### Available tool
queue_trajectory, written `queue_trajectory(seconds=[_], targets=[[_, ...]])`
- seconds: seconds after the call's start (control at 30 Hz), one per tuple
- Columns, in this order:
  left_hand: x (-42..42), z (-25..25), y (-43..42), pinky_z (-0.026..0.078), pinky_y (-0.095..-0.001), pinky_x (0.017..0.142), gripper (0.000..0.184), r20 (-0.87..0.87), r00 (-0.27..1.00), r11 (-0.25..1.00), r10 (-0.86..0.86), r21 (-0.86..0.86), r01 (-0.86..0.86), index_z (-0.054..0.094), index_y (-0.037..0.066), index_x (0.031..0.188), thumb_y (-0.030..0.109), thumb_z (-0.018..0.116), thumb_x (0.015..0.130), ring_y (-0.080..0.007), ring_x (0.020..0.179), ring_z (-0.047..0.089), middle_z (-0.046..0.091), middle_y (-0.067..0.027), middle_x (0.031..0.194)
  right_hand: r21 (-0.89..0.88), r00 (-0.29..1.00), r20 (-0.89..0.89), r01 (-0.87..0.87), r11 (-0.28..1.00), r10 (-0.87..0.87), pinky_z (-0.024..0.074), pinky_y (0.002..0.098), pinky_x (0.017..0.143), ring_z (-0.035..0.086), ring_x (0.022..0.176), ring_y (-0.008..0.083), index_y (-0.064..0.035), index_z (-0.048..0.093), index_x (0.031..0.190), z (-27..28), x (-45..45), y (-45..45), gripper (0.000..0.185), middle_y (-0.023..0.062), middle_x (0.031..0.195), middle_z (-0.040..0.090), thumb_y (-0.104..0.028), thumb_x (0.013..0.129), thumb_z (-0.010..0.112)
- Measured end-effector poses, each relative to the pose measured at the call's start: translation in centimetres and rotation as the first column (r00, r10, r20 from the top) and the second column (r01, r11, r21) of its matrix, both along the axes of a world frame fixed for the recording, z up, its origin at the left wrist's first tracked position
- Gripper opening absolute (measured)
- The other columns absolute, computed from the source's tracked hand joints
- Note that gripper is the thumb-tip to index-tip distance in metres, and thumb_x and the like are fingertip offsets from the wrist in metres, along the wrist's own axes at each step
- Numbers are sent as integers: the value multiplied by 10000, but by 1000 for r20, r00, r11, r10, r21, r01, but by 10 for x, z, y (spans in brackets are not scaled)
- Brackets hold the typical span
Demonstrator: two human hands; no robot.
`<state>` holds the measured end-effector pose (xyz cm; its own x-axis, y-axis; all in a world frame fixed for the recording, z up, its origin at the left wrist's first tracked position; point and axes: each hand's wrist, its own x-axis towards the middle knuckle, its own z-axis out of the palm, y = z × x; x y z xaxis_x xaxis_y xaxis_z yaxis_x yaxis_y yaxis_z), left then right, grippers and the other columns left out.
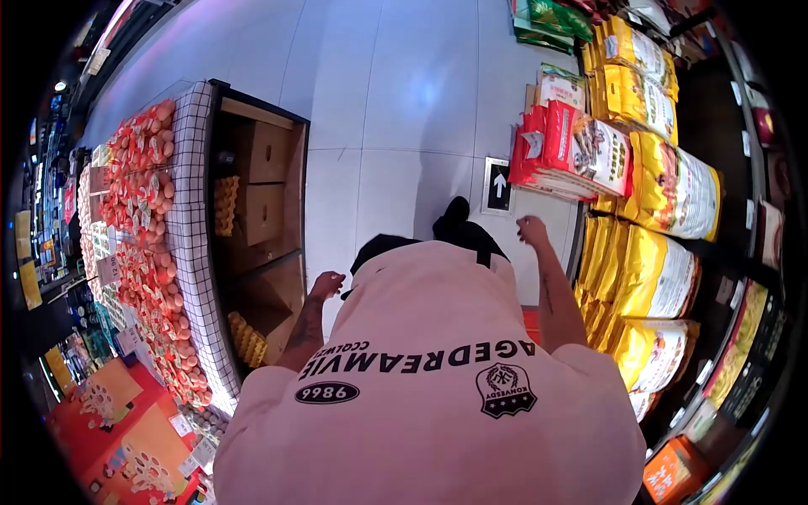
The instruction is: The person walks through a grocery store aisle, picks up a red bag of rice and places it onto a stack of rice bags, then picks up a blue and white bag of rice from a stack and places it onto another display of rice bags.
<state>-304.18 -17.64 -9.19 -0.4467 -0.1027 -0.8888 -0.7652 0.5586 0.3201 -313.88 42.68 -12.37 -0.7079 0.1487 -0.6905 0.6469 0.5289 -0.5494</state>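
Note:
My left hand (328, 284) hangs at my left side, its fingers loosely bent and nothing seen in them. It is nearest to the wooden shelf unit (305, 168) under the egg display, without touching it. On my other side, my right hand (532, 230) is raised slightly, with half-curled fingers that are apart and hold nothing visible. Close to it lie a stack of red and white packaged bags (581, 151) and yellow bags (644, 261), with a gap between hand and bags.
Netted eggs (151, 252) fill the display at left, above a checked cloth (192, 168). Cardboard boxes (261, 210) and egg trays (225, 206) sit below. A tiled floor (387, 101) runs ahead, with an arrow sign (498, 186) on it. Green bags (551, 21) lie farther ahead at right.

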Motion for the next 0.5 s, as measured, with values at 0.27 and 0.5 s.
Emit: queue_trajectory(seconds=[0.27,0.5], targets=[[-136,4,54,451,-294,464,330,-79,971,973,227,48,-224,585,-10,845,306,489,839,-167,560,598,627,-90,739,45,977,-215,-4,999,14,481,305,519,601,534,184,27,590,859,84,-271,49,287,127,683,623,-251,821,527],[-364,-33,101,491,-318,541,335,-120,983,987,-140,58,148,601,-39,848,284,526,807,-199,600,597,623,-118,739,199,979,-205,58,978,-16,461,302,518,587,532,159,-3,620,858,18,-307,87,281,92,639,609,-268,840,530]])
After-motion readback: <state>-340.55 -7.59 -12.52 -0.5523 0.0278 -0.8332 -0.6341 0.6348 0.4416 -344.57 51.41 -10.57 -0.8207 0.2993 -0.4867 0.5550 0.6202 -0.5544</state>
